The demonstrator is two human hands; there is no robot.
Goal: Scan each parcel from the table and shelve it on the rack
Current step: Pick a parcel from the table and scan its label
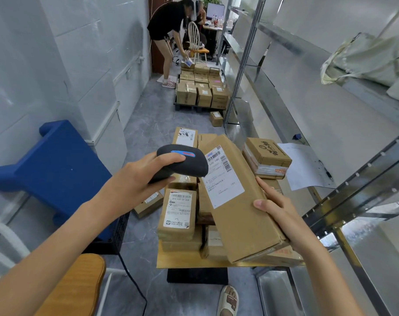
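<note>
My right hand [278,213] grips the right edge of a long brown cardboard parcel [241,208] with a white shipping label, holding it tilted above the table. My left hand [136,179] grips a black handheld barcode scanner [182,161], whose head points at the label's upper left corner. Below them, several more labelled cardboard parcels [179,213] lie stacked on a small yellow table [182,258]. The metal rack [330,201] runs along the right side.
A blue plastic pallet [57,169] leans at the left, a wooden chair seat [77,286] sits at lower left. Another person [168,35] bends over a pallet of boxes [200,87] down the aisle. A grey bag [365,62] lies on the upper shelf; paper [303,165] lies on a lower one.
</note>
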